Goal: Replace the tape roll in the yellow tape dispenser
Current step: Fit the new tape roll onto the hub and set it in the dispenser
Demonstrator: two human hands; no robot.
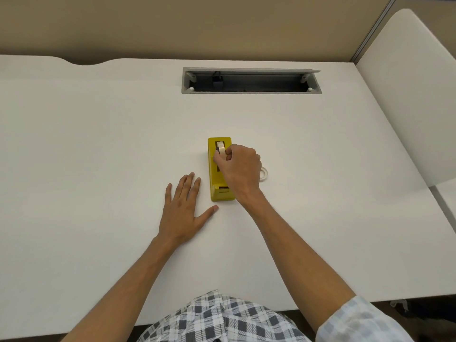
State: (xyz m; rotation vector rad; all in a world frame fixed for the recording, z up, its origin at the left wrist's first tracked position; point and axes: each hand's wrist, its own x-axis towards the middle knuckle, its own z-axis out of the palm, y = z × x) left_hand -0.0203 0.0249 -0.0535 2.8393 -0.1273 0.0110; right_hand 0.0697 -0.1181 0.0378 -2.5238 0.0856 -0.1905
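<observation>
1. Head view: my right hand (240, 166) pinches the cream tape roll (221, 147) seated in the yellow plastic tape dispenser (214, 177) mid-desk.
2. My left hand (183, 209) lies flat, fingers spread, holding nothing, on the white desk (98, 134) just beside the dispenser.
3. A second pale roll (265, 173) peeks from behind my right hand.

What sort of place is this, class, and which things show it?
Probably an office workstation: a white desk with a built-in cable hatch, a partition panel, and a yellow tape dispenser.
</observation>
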